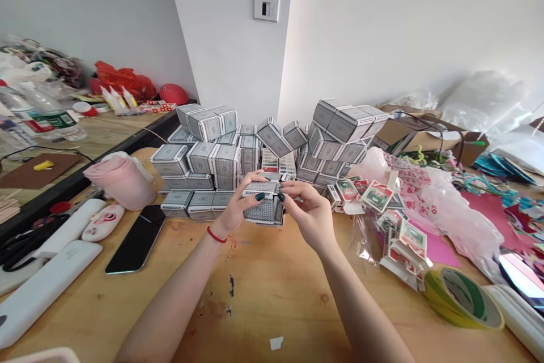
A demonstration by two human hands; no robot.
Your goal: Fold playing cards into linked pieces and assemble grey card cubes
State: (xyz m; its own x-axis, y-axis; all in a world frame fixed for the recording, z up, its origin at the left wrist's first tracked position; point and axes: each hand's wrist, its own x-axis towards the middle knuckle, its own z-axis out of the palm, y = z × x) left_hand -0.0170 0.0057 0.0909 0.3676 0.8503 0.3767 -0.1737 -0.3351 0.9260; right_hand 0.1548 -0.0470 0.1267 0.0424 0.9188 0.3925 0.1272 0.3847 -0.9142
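Observation:
Both hands are on a block of playing cards (264,211) with grey patterned backs, raised over the table's middle. My left hand (238,204) grips its left side, thumb along the front upper edge. At the right end, my right hand (308,210) pinches the upper corner between thumb and fingers. Whatever lies between those right fingertips is too small to make out. Behind the hands rise stacked card blocks on the left (215,160) and more stacked card blocks on the right (340,131), all grey patterned. Lower blocks stand between these stacks, partly hidden by my hands.
Opened card boxes (408,244) lie at the right, near a roll of yellow tape (463,298) and a crumpled plastic bag (450,204). On the left are a black phone (136,238), a white device (51,289) and a pink roll (121,182). A paper scrap (276,343) lies in front.

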